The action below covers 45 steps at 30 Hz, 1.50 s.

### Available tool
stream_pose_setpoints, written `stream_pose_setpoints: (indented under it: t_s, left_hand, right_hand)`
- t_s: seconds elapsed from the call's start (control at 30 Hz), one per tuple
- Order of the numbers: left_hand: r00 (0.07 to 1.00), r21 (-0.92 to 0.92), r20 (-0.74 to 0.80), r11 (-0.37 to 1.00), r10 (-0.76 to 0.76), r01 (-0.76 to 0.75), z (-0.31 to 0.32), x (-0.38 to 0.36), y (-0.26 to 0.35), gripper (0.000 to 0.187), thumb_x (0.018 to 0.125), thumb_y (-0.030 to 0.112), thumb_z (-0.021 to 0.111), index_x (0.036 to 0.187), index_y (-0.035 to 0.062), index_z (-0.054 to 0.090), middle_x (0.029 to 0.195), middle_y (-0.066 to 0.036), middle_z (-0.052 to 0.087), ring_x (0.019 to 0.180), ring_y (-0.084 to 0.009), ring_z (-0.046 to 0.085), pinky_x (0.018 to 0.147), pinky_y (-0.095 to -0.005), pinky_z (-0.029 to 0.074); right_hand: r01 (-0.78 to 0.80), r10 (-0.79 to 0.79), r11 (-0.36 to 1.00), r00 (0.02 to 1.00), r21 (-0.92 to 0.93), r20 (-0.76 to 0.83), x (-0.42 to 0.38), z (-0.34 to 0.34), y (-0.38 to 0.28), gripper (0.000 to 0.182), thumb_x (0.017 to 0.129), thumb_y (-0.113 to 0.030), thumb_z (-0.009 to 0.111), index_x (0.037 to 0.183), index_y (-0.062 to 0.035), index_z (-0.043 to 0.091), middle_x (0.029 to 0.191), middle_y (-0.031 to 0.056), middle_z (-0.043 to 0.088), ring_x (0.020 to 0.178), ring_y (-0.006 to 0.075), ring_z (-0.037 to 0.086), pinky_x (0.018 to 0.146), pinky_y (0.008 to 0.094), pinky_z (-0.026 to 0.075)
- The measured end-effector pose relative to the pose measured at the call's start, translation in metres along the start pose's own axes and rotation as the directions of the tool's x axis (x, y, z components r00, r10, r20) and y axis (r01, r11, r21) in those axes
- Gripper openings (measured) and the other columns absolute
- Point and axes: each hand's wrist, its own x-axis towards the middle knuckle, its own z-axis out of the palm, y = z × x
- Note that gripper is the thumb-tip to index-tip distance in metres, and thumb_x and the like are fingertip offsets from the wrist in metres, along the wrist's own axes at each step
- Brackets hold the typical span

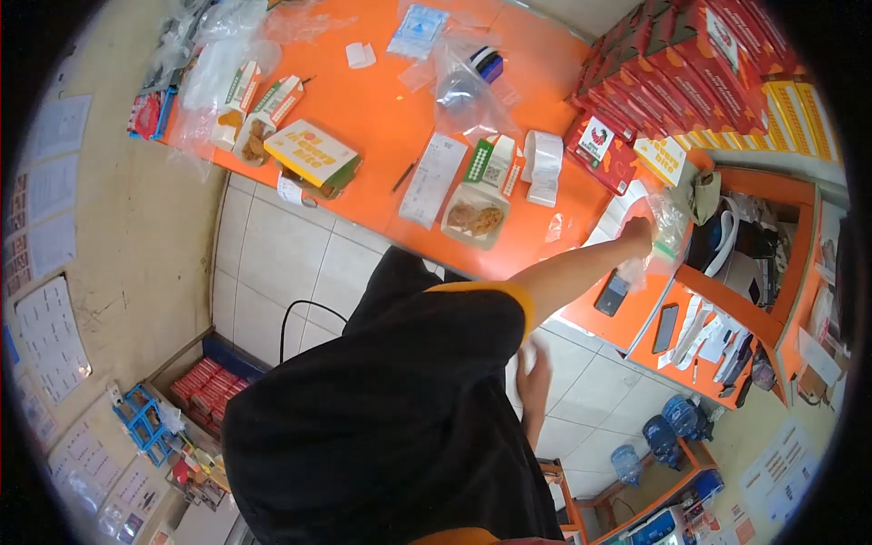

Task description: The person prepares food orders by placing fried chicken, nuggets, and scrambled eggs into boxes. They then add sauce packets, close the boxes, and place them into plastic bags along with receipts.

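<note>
Left hand [534, 371] hangs; right hand [641, 231] outstretched, gripping plastic bag [668, 227].

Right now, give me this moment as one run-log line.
left hand: low by the body, holds nothing | right hand: stretched to the counter edge, grips clear plastic bag | open food box on orange counter

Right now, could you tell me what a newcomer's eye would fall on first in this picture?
The bright orange counter fills the top of the view, with an open box of fried food near its front edge. At upper right, red boxes lie stacked. One hand reaches to the right end of the counter, touching a clear plastic bag.
</note>
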Motion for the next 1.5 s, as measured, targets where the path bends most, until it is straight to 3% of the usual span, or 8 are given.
stream_pose_setpoints:
  t_s: [0.17, 0.27, 0.47, 0.57, 0.7, 0.97, 1.07, 1.5]
  left_hand:
    - [0.919, 0.064, 0.290, 0.953, 0.267, -0.297, -0.021, -0.024, 0.007, 0.040, 0.081, 0.032, 0.061, 0.111, 0.0057, 0.067, 0.103, -0.020, 0.069, 0.097, -0.0309, 0.068, 0.084, -0.0413, 0.052]
    - [0.863, 0.499, 0.127, 0.720, 0.489, -0.482, -0.068, -0.091, 0.013, 0.057, 0.086, 0.046, 0.055, 0.127, 0.0078, 0.058, 0.128, -0.018, 0.059, 0.120, -0.0305, 0.055, 0.086, -0.0481, 0.050]
    - [0.840, 0.070, -0.454, 0.951, 0.299, -0.300, -0.287, -0.217, -0.055, 0.044, 0.082, 0.019, 0.067, 0.123, 0.0065, 0.057, 0.117, -0.017, 0.063, 0.107, -0.0340, 0.062, 0.089, -0.0435, 0.050]
    - [0.652, 0.495, -0.620, 0.862, 0.437, -0.107, -0.317, -0.223, -0.165, 0.051, 0.078, 0.023, 0.071, 0.121, 0.0036, 0.052, 0.114, -0.019, 0.059, 0.102, -0.0404, 0.060, 0.086, -0.0490, 0.050]
    - [0.872, 0.278, -0.484, 0.957, 0.071, 0.077, -0.309, -0.269, -0.134, 0.066, 0.082, 0.034, 0.071, 0.133, 0.0069, 0.041, 0.115, -0.023, 0.057, 0.107, -0.0411, 0.058, 0.087, -0.0518, 0.049]
    - [0.714, 0.321, -0.634, 0.941, 0.297, -0.106, -0.250, -0.287, -0.199, 0.062, 0.090, 0.028, 0.057, 0.137, -0.0079, 0.037, 0.116, -0.032, 0.052, 0.105, -0.0467, 0.055, 0.088, -0.0520, 0.048]
    - [0.724, 0.224, -0.600, 0.941, 0.339, -0.255, -0.232, -0.296, -0.225, 0.047, 0.087, 0.019, 0.056, 0.127, -0.0055, 0.045, 0.122, -0.029, 0.049, 0.111, -0.0458, 0.050, 0.097, -0.0485, 0.045]
    - [0.905, -0.180, -0.353, 0.932, 0.237, -0.314, -0.260, -0.358, -0.216, 0.055, 0.083, 0.001, 0.070, 0.134, 0.0081, 0.053, 0.141, -0.015, 0.048, 0.131, -0.0308, 0.047, 0.108, -0.0400, 0.041]
  right_hand:
    - [0.200, -0.115, 0.852, 0.973, 0.483, -0.200, 0.185, 0.023, -0.098, 0.055, 0.093, -0.042, 0.063, 0.129, -0.0013, 0.054, 0.122, 0.0169, 0.063, 0.114, 0.0269, 0.061, 0.097, 0.0375, 0.046]
    - [0.299, -0.300, 0.953, 0.900, -0.055, -0.317, 0.272, 0.060, -0.108, 0.069, 0.091, -0.049, 0.061, 0.136, 0.0002, 0.046, 0.116, 0.0230, 0.064, 0.102, 0.0379, 0.064, 0.084, 0.0455, 0.052]
    - [0.211, -0.502, 0.784, 0.768, -0.583, -0.398, 0.331, 0.065, -0.135, 0.087, 0.075, -0.045, 0.074, 0.132, 0.0075, 0.034, 0.091, 0.0292, 0.066, 0.085, 0.0429, 0.068, 0.074, 0.0490, 0.056]
    - [0.218, -0.275, 0.946, 0.931, -0.238, -0.241, 0.316, 0.054, -0.133, 0.079, 0.077, -0.020, 0.069, 0.137, 0.0055, 0.025, 0.089, 0.0288, 0.067, 0.083, 0.0461, 0.067, 0.076, 0.0515, 0.055]
    - [0.425, -0.375, 0.899, 0.871, 0.104, -0.317, 0.266, 0.039, -0.140, 0.071, 0.079, -0.018, 0.069, 0.137, 0.0011, 0.031, 0.094, 0.0263, 0.066, 0.085, 0.0439, 0.066, 0.074, 0.0485, 0.054]
    - [0.807, -0.786, 0.589, 0.564, -0.029, -0.254, 0.259, 0.061, -0.045, 0.062, 0.084, -0.012, 0.068, 0.139, -0.0023, 0.042, 0.127, 0.0183, 0.056, 0.121, 0.0311, 0.055, 0.099, 0.0410, 0.046]
    - [0.683, -0.780, 0.603, 0.612, 0.413, 0.128, 0.263, 0.039, -0.045, 0.067, 0.080, -0.024, 0.075, 0.136, -0.0053, 0.045, 0.146, 0.0166, 0.041, 0.138, 0.0330, 0.037, 0.116, 0.0460, 0.026]
    - [0.748, -0.764, 0.525, 0.624, -0.406, 0.163, 0.238, 0.066, -0.092, 0.072, 0.063, -0.041, 0.086, 0.123, -0.0137, 0.057, 0.141, 0.0208, 0.040, 0.134, 0.0364, 0.035, 0.107, 0.0544, 0.024]
